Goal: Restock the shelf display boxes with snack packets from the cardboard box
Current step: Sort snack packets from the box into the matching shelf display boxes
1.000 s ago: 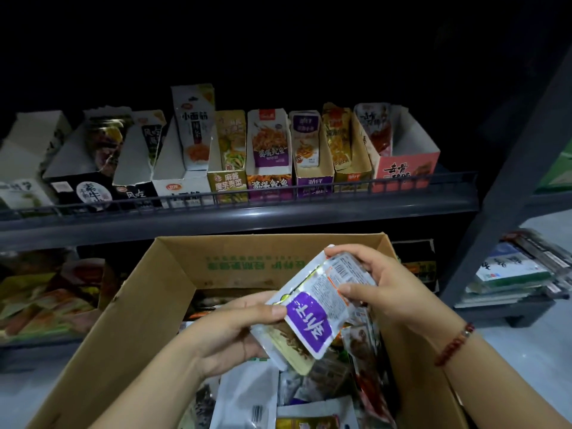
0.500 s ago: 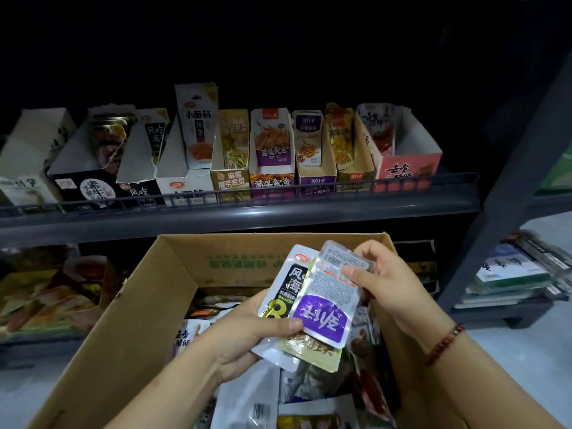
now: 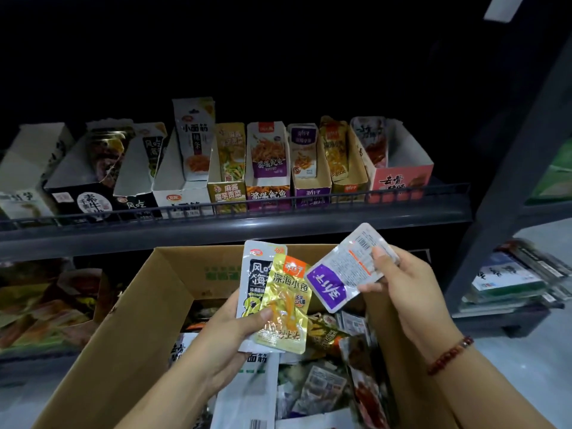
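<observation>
Peeling the purple packet (image 3: 343,275) off the stack, we are now pinching it alone in our right hand (image 3: 402,289), apart from the yellow fish packet (image 3: 286,308) and black-and-white packet (image 3: 255,277) our left hand (image 3: 229,332) is gripping above the cardboard box (image 3: 130,329). Sorting looks finished; the purple display box (image 3: 311,193) seems the next stop.

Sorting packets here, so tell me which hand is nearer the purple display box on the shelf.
Right. The right hand, pinching the purple packet, sits below and just right of the purple display box; the left hand is lower and further left.
</observation>
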`<state>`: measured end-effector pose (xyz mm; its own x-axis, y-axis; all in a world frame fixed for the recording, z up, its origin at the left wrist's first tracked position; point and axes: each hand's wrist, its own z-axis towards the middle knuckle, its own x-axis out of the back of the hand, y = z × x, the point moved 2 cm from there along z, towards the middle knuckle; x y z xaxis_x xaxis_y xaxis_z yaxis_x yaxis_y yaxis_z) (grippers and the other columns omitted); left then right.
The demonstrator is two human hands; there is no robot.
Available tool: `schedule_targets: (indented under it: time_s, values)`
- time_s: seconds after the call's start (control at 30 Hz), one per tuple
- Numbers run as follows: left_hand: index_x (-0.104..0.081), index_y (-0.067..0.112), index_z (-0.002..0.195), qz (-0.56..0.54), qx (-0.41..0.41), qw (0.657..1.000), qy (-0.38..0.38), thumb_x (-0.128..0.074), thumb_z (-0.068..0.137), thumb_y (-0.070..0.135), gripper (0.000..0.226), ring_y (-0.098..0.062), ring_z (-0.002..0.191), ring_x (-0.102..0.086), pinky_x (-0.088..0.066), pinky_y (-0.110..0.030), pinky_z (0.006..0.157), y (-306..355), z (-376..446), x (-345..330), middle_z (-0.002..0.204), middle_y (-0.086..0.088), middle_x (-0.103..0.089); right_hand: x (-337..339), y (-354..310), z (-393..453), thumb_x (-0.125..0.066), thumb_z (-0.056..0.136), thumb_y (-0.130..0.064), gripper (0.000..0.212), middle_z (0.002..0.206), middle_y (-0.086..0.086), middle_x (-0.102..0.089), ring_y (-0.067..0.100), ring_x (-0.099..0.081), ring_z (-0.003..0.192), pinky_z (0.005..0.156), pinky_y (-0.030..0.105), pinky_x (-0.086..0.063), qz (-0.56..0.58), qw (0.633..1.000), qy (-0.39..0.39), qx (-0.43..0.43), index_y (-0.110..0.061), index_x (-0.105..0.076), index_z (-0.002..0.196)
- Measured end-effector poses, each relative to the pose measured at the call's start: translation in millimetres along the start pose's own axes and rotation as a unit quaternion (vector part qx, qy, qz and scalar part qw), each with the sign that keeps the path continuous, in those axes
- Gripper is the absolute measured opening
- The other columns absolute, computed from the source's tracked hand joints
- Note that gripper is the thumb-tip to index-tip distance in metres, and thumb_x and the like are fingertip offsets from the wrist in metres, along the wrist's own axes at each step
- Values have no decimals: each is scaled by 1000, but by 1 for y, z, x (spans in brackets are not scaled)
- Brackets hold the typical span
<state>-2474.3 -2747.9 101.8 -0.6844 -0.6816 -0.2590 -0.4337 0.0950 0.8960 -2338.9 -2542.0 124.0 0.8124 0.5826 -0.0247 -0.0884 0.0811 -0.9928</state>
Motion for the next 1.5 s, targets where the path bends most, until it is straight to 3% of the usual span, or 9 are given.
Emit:
schedule_targets:
  time_s: [0.1,0.2,0.33,0.43,0.6,0.87,1.03,1.3,1.5]
  values:
    - [-59,28,123,-24,-3,1000,14,-59,89,4,41,-33,115,-61,-33,-59,109,-1,1,1,115,-6,-71,-10,-3,-6,-48,92,-37,28,96,2,-75,18,-71,92,80,30,-58,45,997,-62,-24,-20,-68,99]
    - [-58,18,124,-75,-11,997,27,-55,91,0,38,-33,103,-66,-50,-51,92,1,4,-2,111,-13,-72,-16,-3,-12,-48,85,-44,40,112,-7,-71,12,-65,107,99,39,-48,21,990,-143,0,-25,-65,115]
    - [-58,13,124,-117,-23,993,16,-56,88,2,38,-31,90,-69,-59,-40,63,4,2,-8,110,-16,-71,-28,-7,-26,-40,83,-68,33,125,-38,-51,-12,-41,126,109,14,-31,-183,933,-291,107,-60,-57,110]
    - [-58,10,125,-136,-37,990,-11,-61,78,6,46,-29,85,-71,-58,-35,58,8,-1,-12,110,-18,-71,-38,1,-32,-47,89,-60,35,137,-29,-43,-14,-28,133,112,11,-20,-273,888,-320,187,-50,-52,122]
    - [-56,11,126,-122,-64,990,-43,-66,72,7,56,-32,94,-69,-61,-40,70,12,-4,-15,114,-18,-70,-41,-1,-29,-60,92,-22,40,135,-29,-40,-15,-26,133,113,12,-19,-301,877,-302,220,-40,-51,127]
    - [-55,12,126,-61,-107,992,0,-63,81,-9,50,-41,104,-66,-52,-54,89,27,-6,-18,112,-18,-70,-43,-30,-19,-68,87,-22,61,145,-39,-12,-14,-18,135,108,17,-33,-260,927,-222,155,-58,-35,123]
    - [-57,14,120,-29,-118,993,8,-61,84,-11,44,-36,100,-68,-53,-50,88,42,-6,-17,107,-16,-72,-53,-49,11,-68,85,-9,68,119,-9,-60,0,-65,97,77,23,-57,-64,985,-157,18,-36,-37,140]
    - [-59,14,115,-30,-126,991,31,-62,85,-9,39,-34,101,-68,-51,-52,94,69,23,-19,105,-13,-74,-67,-65,69,-65,88,-6,27,96,0,-72,15,-69,92,77,31,-57,-39,989,-137,-28,-21,-58,109]
    - [-60,19,108,-52,-162,982,79,-61,86,-10,36,-28,92,-70,-56,-40,78,93,62,-25,102,-11,-73,-60,-76,135,-62,89,-3,32,100,3,-68,18,-67,92,77,33,-55,-42,996,-73,9,-16,-56,117]
